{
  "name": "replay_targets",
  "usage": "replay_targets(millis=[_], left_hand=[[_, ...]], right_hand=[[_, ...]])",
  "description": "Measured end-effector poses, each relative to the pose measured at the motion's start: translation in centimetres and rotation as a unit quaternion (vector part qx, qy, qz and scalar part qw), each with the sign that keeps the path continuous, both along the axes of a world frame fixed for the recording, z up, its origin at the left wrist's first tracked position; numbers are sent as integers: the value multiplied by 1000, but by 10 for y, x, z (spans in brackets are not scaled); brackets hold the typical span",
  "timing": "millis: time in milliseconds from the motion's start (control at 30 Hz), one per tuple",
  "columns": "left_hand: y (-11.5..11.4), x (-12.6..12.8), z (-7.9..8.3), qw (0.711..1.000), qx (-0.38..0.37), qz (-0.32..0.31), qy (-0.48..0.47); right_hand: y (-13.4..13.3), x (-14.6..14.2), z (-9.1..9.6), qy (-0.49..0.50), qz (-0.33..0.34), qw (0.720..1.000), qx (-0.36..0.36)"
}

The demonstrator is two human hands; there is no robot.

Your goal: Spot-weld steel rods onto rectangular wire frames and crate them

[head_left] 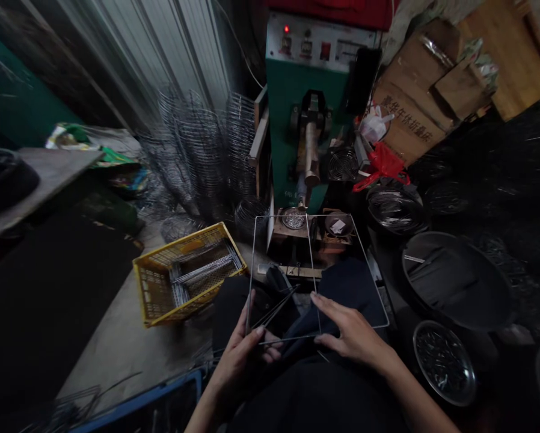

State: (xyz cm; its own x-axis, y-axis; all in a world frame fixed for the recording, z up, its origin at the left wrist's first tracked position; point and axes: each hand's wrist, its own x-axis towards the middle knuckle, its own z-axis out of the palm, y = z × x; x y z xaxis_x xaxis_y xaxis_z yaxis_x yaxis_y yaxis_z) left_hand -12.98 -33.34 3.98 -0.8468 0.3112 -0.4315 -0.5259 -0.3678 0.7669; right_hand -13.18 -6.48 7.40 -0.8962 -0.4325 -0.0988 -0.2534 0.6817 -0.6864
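A rectangular metal wire frame (311, 258) with a wire across its middle stands over my lap, its far side near the lower tip of the green spot-welding machine (279, 120). My left hand (245, 346) is closed on the frame's near left corner, thumb over the wire. Several loose straight wires (276, 308) fan out by its fingers; whether that hand grips them too I cannot tell. With thumb and fingers, my right hand (355, 331) holds the middle wire near the frame's near side. A small dish of metal bits (293, 218) sits beneath the machine's tip.
To the left, a yellow plastic crate (157, 310) holds metal wire parts. Stacked wire racks (200, 144) stand behind it. On the right are a large dark round tray (459, 282), a bowl of small metal pieces (444, 361) and a cardboard box (405, 102).
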Motion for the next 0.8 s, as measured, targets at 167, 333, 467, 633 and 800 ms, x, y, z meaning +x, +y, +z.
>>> replay_targets(millis=[167,333,467,633,800], left_hand=[[2,2,5,1000,8,21,8],[5,1,8,1000,5,19,12],[7,-2,10,999,11,17,25],[9,-4,12,998,43,16,34],[10,-6,9,998,52,10,36]], right_hand=[[1,-2,-1,2,3,1000,9],[2,-5,-1,4,-5,1000,17],[3,-7,-1,12,-11,1000,17],[4,-10,4,11,-14,1000,10],[5,-12,5,3,-17,1000,9]])
